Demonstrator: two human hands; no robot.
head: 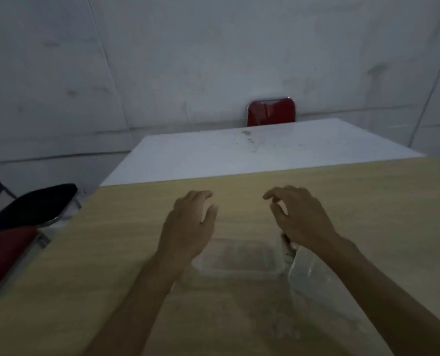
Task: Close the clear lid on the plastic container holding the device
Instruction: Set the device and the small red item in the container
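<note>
A clear plastic container (239,258) rests on the wooden table (111,253), just below and between my wrists. To its right lies a second clear plastic piece (314,283), the lid as far as I can tell, partly under my right forearm. A small dark object (287,242) shows at the container's right edge, below my right hand; the blur hides what it is. My left hand (188,222) hovers beyond the container's far left corner, fingers curled and apart, holding nothing. My right hand (301,214) hovers beyond the far right corner, fingers spread, empty.
A white table (252,150) adjoins the wooden one at the far side, with a red chair back (271,111) behind it. At the left stand a black chair seat (31,206) and a red chair seat (3,253). A pale wall fills the background.
</note>
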